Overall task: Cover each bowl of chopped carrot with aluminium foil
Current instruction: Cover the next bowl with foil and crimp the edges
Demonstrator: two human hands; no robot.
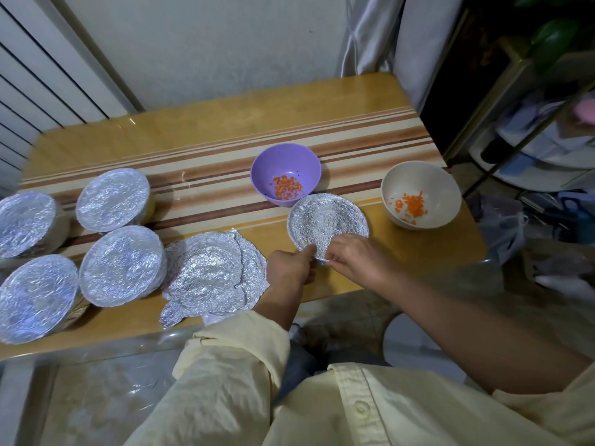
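Fingers [308, 251] of the left hand [289, 268] and right hand [351, 255] pinch one crinkled round aluminium foil sheet [326, 220] just beside the purple plastic bowl [289, 156] of chopped carrot. One cream bowl [428, 178] sits uncovered by the striped wooden table [225, 123]'s right edge; four foil-covered bowls [122, 265] crowd the left.

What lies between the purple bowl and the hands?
The round foil sheet, seen in the head view; the left hand and right hand pinch its near edge.

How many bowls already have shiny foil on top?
4 foil-covered bowls, all on the left: far left, back, middle, front. More could be hidden beyond the picture's left edge.
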